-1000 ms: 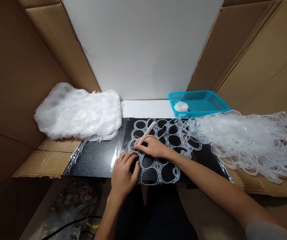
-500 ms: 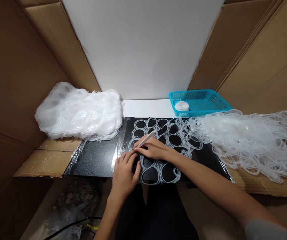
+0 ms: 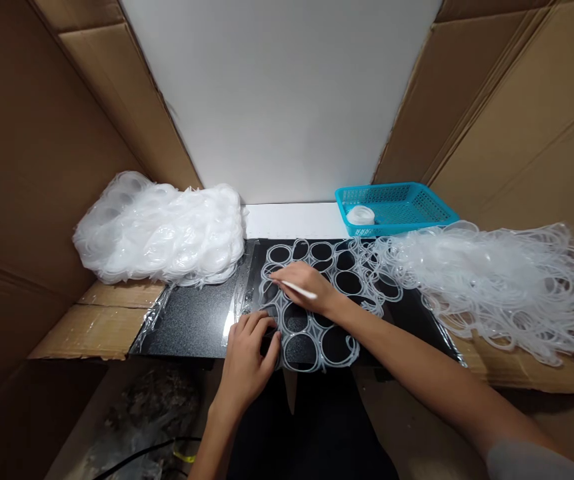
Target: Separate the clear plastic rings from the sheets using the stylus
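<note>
Right hand (image 3: 303,283): I pinch a slim white stick (image 3: 301,290) over the ring sheet (image 3: 313,327).
Left hand (image 3: 249,350): I rest it, loosely spread, at the sheet's left edge.

The left hand (image 3: 251,353) and right hand (image 3: 309,287) are bare, with slim fingers and narrow wrists, and the forearms too are uncovered where they show on the near side of the black tabletop (image 3: 191,323). Beyond the tabletop's near right corner, toward the wearer, a plain grey sleeve (image 3: 524,462) with a simple hem covers the upper part of the right arm. Just below the tabletop's near edge, dark, nearly black clothing (image 3: 321,427) covers the legs, its folds lost in shadow.
</note>
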### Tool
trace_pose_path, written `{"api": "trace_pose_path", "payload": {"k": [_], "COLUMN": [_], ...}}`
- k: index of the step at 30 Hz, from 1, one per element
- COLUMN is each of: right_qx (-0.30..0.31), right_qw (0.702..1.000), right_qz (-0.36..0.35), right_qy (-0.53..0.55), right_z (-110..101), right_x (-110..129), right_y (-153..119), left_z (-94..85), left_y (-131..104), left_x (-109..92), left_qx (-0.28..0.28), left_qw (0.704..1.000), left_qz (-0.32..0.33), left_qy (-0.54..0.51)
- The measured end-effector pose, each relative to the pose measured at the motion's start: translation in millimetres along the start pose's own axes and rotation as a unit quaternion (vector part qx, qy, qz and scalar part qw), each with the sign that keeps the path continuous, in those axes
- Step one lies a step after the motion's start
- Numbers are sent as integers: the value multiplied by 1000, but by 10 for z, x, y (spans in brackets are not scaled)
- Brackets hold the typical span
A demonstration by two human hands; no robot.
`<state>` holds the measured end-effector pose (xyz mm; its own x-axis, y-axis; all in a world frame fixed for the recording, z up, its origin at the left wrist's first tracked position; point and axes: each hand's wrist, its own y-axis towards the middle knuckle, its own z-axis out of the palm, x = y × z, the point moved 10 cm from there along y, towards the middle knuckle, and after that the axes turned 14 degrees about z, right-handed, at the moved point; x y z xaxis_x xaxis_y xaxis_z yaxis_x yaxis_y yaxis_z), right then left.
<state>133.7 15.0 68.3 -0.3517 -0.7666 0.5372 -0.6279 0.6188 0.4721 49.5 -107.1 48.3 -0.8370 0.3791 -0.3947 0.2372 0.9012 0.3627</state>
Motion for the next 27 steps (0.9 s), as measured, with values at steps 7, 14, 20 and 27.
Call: {"api": "trace_pose_path", "payload": {"k": [7,14,20,27], "right_qx": [-105,-116,30,136], "right_qw": [978,966,983,966], "right_qz": [177,229,149,166], "right_qy": [7,4,103,146], "right_z": [-394,-439,-110,190], "right_x": [-613,-768,-406,-179], "right_y": [88,105,121,27], "left_z": [-62,-189,-338,-108], "left_y": [-277,-471,-305,138], "left_x": [-130,-234,-214,-47], "left_qx": [0,-24,-109,-84], "left_qw": [1000,999,993,995], "left_qz": [24,43,49,54], "left_qy": [-20,-3,11,25]}}
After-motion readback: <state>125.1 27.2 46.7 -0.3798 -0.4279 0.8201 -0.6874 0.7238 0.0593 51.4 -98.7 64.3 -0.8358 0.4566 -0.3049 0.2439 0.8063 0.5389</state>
